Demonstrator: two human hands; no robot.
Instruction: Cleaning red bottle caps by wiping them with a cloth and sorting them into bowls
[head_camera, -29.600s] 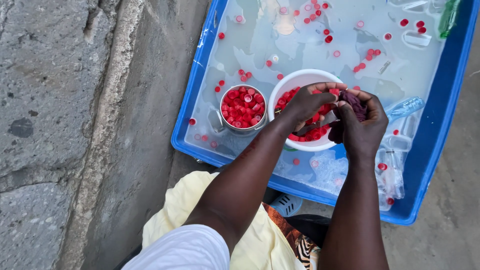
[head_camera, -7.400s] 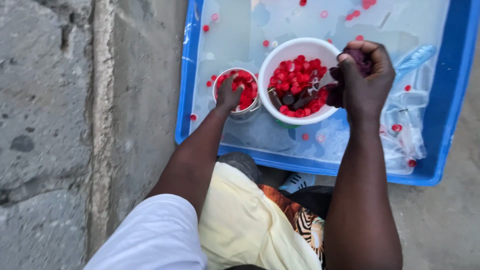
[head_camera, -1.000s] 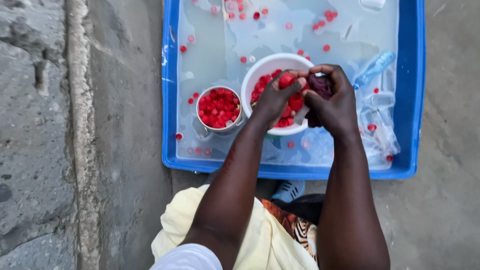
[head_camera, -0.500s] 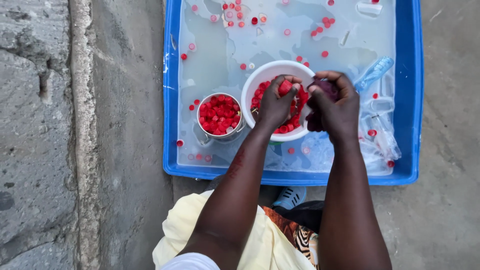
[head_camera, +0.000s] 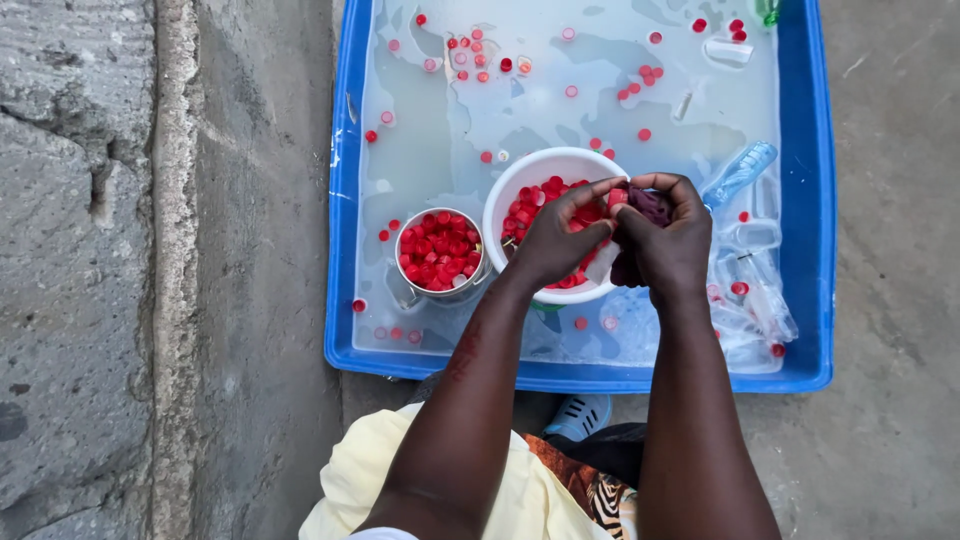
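Note:
Over a white bowl (head_camera: 520, 180) filled with red bottle caps, my left hand (head_camera: 560, 235) pinches one red cap (head_camera: 617, 197) between thumb and fingers. My right hand (head_camera: 668, 240) is closed around a dark purple cloth (head_camera: 650, 205) pressed against that cap. Both hands meet above the bowl's right rim. To the left stands a metal cup (head_camera: 441, 252) full of red caps. Bowl and cup sit in a wide blue tub (head_camera: 815, 250) of cloudy water with loose red caps floating.
Clear plastic bottles (head_camera: 740, 172) lie in the water at the tub's right side. A rough concrete wall and curb (head_camera: 150, 270) run along the left. Grey ground lies to the right. My yellow garment (head_camera: 370, 470) and a blue shoe (head_camera: 580, 415) show below.
My left hand stays at the bowl's rim with a red cap against the cloth; the hands have hardly shifted. Several seconds earlier the left hand was at the metal cup.

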